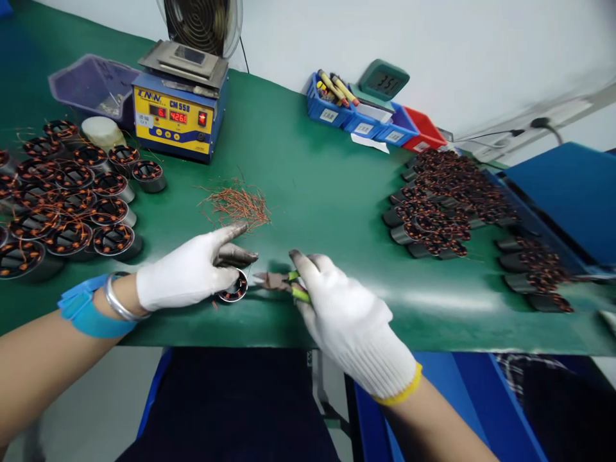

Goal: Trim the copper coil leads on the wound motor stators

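Both of my hands wear white gloves with dark-stained fingertips. My left hand (pixel 197 266) grips a small round motor stator (pixel 234 296), a metal ring with copper windings inside, low over the green table. The thumb lies against its rim while the other fingers reach past its far side. In my right hand (pixel 337 305) is a pair of cutting pliers (pixel 276 281) with green handles. Their jaws point left toward the stator, a short gap from it. Just beyond my left fingertips lies a heap of copper wire clippings (pixel 240 204).
More stators with loose wires (pixel 72 202) crowd the left side, near a purple bin (pixel 91 83) and a blue-yellow solder pot unit (pixel 178 119). At right stand rows of stators (pixel 433 205) beside a blue box (pixel 568 192). Small parts bins (pixel 327 115) and a clock (pixel 384 79) line the wall.
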A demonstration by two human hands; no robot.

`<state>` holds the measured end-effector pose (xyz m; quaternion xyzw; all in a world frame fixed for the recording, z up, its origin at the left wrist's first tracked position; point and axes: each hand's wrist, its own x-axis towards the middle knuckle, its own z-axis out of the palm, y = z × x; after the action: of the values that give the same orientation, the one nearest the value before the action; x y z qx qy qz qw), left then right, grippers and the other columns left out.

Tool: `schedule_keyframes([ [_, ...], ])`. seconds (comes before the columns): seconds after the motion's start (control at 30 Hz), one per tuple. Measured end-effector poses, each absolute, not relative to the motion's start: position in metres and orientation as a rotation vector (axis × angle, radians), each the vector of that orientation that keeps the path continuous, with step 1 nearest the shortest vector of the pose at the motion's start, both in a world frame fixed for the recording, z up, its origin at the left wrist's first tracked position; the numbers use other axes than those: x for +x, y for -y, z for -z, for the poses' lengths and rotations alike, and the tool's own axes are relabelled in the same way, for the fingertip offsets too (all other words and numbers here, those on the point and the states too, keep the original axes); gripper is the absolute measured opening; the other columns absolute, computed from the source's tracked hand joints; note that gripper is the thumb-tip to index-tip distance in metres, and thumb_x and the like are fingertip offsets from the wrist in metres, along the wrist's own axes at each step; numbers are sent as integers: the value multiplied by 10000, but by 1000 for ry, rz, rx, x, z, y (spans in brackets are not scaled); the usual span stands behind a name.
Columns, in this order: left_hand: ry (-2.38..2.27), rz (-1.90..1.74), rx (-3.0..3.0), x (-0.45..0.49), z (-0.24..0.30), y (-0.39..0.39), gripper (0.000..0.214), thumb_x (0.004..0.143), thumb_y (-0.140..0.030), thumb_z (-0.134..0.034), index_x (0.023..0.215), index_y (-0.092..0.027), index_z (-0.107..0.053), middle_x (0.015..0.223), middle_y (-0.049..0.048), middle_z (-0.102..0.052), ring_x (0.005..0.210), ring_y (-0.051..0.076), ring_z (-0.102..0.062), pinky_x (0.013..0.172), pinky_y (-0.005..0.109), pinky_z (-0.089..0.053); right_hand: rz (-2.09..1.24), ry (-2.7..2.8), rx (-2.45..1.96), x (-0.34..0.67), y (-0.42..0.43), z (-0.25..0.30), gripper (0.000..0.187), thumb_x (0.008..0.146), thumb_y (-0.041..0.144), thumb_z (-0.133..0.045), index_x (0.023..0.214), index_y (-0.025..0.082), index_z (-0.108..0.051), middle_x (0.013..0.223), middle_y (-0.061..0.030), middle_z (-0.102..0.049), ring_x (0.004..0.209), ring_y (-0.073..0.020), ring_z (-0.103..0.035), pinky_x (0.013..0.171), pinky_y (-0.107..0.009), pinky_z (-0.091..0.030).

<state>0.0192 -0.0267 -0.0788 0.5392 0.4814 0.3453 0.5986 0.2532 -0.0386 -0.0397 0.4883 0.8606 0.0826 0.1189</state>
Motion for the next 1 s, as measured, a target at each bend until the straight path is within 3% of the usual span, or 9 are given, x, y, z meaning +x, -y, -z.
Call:
schedule_keyframes([
  [0.13,-1135,-824,1257,29,84,29,770,697,-219,-607,1436,-173,-395,1101,123,-733,997,264,-704,737,320,-586,-409,-2349,1465,253,31,43,528,933,387,-417,1406,153,-407,1087,-161,-596,766,-253,-597,486,-304,-242],
  [0.27,-1169,-788,1177,29,82,30,841,679,-250,-611,1465,-138,-333,1137,133,-718,980,284,-698,722,356,-579,-384,-2280,1480,243,31,44,524,950,423,-375,1409,171,-402,1048,-145,-587,742,-247,-593,476,-304,-186],
  [0.5,-1216,-799,1147,31,78,33,828,684,-273,-614,1455,-125,-352,1146,116,-715,1003,291,-682,778,395,-570,-331,-2226,1472,231,33,39,526,979,440,-257,1412,169,-382,1011,-149,-579,765,-271,-598,491,-294,-204],
  [0.6,-1209,-814,1146,31,80,33,818,696,-288,-621,1452,-125,-352,1144,112,-716,1000,291,-684,797,417,-568,-308,-2212,1481,228,33,38,476,977,440,-254,1337,198,-451,984,-137,-583,726,-264,-597,509,-279,-232],
  [0.8,-1199,-794,1162,30,81,33,814,722,-318,-626,1453,-114,-333,1170,124,-705,1031,296,-674,835,423,-555,-353,-2275,1472,232,33,45,407,982,436,-220,989,192,-546,818,-95,-564,670,-269,-605,522,-277,-220],
  [1.0,-1233,-773,1186,30,79,33,842,727,-334,-631,1465,-87,-307,1163,133,-707,1050,298,-673,880,437,-547,-434,-2349,1447,237,21,33,353,970,422,-265,1005,192,-530,844,-90,-554,650,-267,-595,491,-275,-190],
])
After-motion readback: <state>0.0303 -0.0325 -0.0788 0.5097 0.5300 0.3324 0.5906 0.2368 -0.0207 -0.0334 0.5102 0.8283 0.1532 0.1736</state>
